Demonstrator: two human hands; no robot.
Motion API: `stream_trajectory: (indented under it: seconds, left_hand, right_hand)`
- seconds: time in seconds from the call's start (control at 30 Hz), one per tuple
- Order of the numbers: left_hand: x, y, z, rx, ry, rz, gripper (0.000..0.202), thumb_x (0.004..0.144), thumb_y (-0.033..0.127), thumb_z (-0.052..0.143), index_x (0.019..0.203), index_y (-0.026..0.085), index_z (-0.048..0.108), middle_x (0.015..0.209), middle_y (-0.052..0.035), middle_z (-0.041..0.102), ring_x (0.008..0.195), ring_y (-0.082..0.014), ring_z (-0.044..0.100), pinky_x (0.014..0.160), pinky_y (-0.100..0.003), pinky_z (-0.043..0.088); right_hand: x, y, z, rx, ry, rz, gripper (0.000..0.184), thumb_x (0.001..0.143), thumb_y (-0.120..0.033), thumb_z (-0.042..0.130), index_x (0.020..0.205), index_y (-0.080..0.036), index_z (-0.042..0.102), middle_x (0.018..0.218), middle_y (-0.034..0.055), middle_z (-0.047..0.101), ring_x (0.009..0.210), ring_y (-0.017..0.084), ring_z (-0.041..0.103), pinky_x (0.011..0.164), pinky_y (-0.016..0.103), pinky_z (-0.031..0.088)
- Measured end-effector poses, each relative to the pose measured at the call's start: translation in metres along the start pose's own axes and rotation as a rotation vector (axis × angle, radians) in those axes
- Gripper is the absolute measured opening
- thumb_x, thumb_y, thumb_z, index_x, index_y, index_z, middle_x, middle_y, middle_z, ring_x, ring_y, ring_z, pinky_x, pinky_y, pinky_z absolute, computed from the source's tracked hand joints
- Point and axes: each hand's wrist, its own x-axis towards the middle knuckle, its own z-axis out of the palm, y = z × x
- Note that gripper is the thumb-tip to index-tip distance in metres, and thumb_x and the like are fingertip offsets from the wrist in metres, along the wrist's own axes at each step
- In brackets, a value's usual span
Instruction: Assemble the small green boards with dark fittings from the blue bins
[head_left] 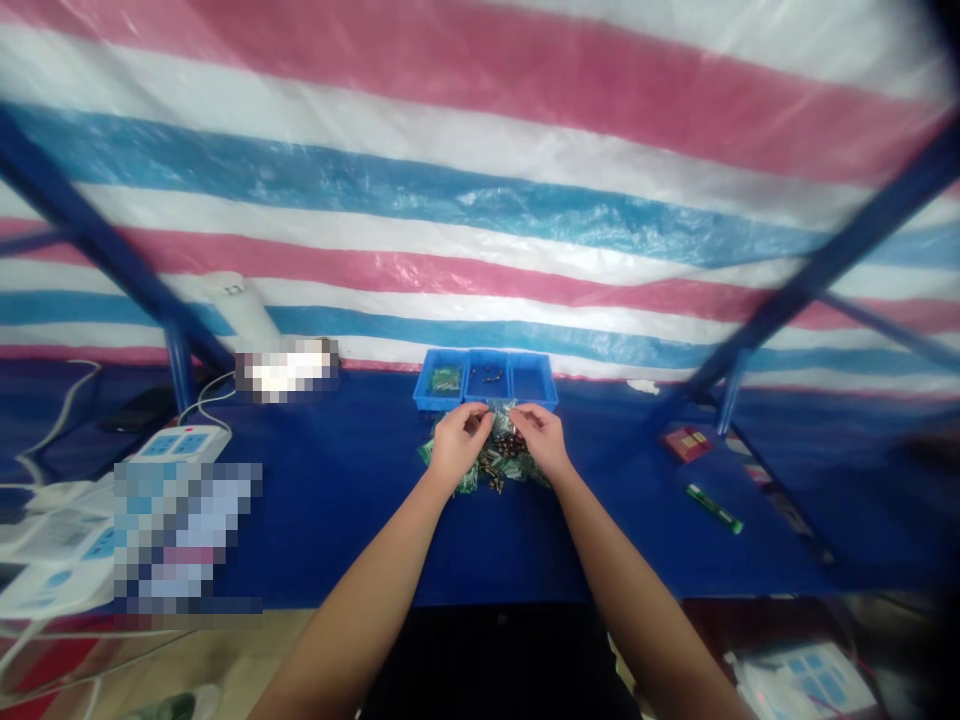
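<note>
My left hand (460, 442) and my right hand (543, 438) are close together over the middle of the table. Between them is a small clear plastic bag (501, 414), its edges pinched in the fingertips of both. Below the hands lies a heap of green-and-clear packets (516, 467) mixed with small dark and brass-coloured parts (493, 470), too small to name. Just behind the hands stand three joined blue bins. Green packets lie in the left bin (421, 400), and a few small parts are in the middle bin (487, 356). My fingers partly cover the right bin (553, 380).
White power strips (217, 440) with cables run along the left side, near a white cylinder (247, 312). On the right lie a red box (685, 444) and a green tube-shaped packet (714, 508). Blue frame posts (180, 370) rise before a striped sheet (480, 230).
</note>
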Motion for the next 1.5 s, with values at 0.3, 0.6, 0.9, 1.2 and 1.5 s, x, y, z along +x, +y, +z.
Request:
stream_trajectory:
  seconds: [0.3,0.6,0.9,1.2,1.5]
  left_hand:
    - [-0.001,0.004,0.000,0.033,0.006,0.035,0.018,0.086,0.035,0.059,0.091,0.020,0.068,0.072,-0.0004,0.067,0.063,-0.0124,0.061,0.067,-0.025,0.051]
    - [-0.002,0.003,-0.001,0.036,-0.006,0.017,0.018,0.087,0.036,0.058,0.091,0.021,0.067,0.067,0.0025,0.065,0.059,-0.0109,0.061,0.063,-0.022,0.049]
    - [-0.003,0.006,-0.001,-0.035,-0.032,0.014,0.017,0.089,0.035,0.056,0.094,0.021,0.066,0.080,-0.0011,0.072,0.070,-0.0133,0.068,0.069,-0.023,0.053]
    - [-0.004,0.004,-0.005,-0.054,-0.068,0.036,0.018,0.090,0.027,0.051,0.101,0.021,0.064,0.085,-0.0011,0.072,0.074,-0.0130,0.067,0.072,-0.024,0.053]
    - [-0.003,0.006,-0.002,-0.066,-0.014,0.025,0.019,0.087,0.030,0.057,0.103,0.021,0.063,0.085,-0.0015,0.070,0.070,-0.0114,0.064,0.073,-0.024,0.052]
  right_hand:
    - [-0.001,-0.004,-0.001,-0.009,0.016,-0.049,0.027,0.074,-0.045,0.071,0.082,-0.019,0.072,0.072,0.0017,0.067,0.063,0.015,0.057,0.062,0.028,0.047]
    - [-0.002,-0.006,-0.001,-0.012,0.019,-0.026,0.029,0.074,-0.045,0.071,0.084,-0.018,0.072,0.061,0.0001,0.063,0.055,0.015,0.055,0.057,0.029,0.046]
    - [-0.002,-0.008,0.001,0.088,0.006,0.006,0.033,0.072,-0.048,0.073,0.087,-0.019,0.071,0.072,0.0039,0.070,0.060,0.017,0.062,0.059,0.030,0.049]
    - [-0.003,-0.012,-0.001,0.117,0.005,-0.037,0.028,0.075,-0.046,0.070,0.087,-0.020,0.072,0.076,0.0044,0.071,0.065,0.018,0.062,0.059,0.029,0.047]
    - [-0.002,-0.006,0.001,0.102,0.043,-0.094,0.024,0.071,-0.037,0.075,0.088,-0.020,0.071,0.083,0.0037,0.070,0.073,0.017,0.063,0.072,0.032,0.051]
